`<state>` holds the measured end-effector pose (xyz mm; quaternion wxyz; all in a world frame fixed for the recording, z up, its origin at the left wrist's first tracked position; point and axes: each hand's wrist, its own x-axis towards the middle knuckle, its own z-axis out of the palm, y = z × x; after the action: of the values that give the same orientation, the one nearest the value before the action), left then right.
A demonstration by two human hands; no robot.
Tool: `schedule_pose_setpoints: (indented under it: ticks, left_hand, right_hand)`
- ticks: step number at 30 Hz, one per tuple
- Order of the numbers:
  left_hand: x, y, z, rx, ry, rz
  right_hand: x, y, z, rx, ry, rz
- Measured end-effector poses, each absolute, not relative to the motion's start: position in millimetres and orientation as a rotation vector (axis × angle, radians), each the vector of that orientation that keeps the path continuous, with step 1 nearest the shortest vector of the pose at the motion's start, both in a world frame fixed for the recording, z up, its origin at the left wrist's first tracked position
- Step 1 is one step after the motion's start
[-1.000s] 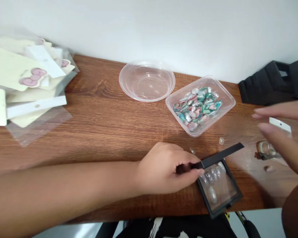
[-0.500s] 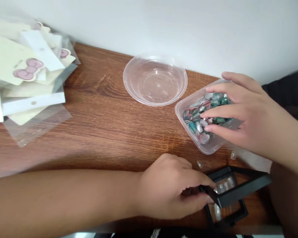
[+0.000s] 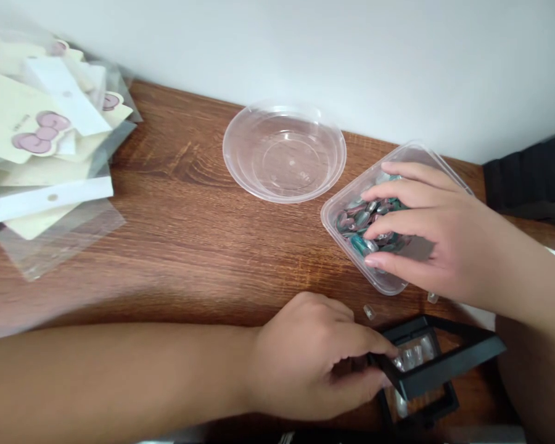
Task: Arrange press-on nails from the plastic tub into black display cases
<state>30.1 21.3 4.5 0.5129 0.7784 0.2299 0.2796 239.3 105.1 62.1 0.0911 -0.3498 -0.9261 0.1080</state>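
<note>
My left hand (image 3: 314, 364) pinches the near-left edge of a hinged black display case (image 3: 456, 368), whose frame stands partly raised. Inside the case lie several clear false nails (image 3: 412, 356). My right hand (image 3: 430, 225) is over a clear plastic tub (image 3: 351, 254), its fingers spread and bent down among a heap of loose false nails (image 3: 361, 219) in teal, pink and clear. Fingertips touch or nearly touch the heap; no nail shows lifted between them. Between tub and case lie a small clear false nail (image 3: 369, 312) and another one (image 3: 433, 298) on the wood.
A round clear plastic bowl (image 3: 284, 163) stands behind, near the white wall (image 3: 305, 49). At the left is a pile of cream cards with pink bows (image 3: 37, 132) in clear bags. A black object (image 3: 531, 182) sits by the wall at right. Everything rests on a brown wooden table (image 3: 203, 246).
My right hand has shifted left and slightly down, deeper over the heap in the tub, with its fingers more bent. The left hand keeps its grip on the case. The view moved slightly.
</note>
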Motion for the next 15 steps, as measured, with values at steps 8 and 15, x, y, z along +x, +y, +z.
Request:
schedule_pose_setpoints:
  ticks: [8,15]
  left_hand:
    - [31.1,20.4,5.5,1.855,0.543,0.693]
    - [30.6,21.5,6.0,1.869,0.543,0.667]
  right_hand:
    - [236.0,102.6,55.2,-1.089,-2.722,0.319]
    - [237.7,103.4,59.8,-1.087,-2.705,0.430]
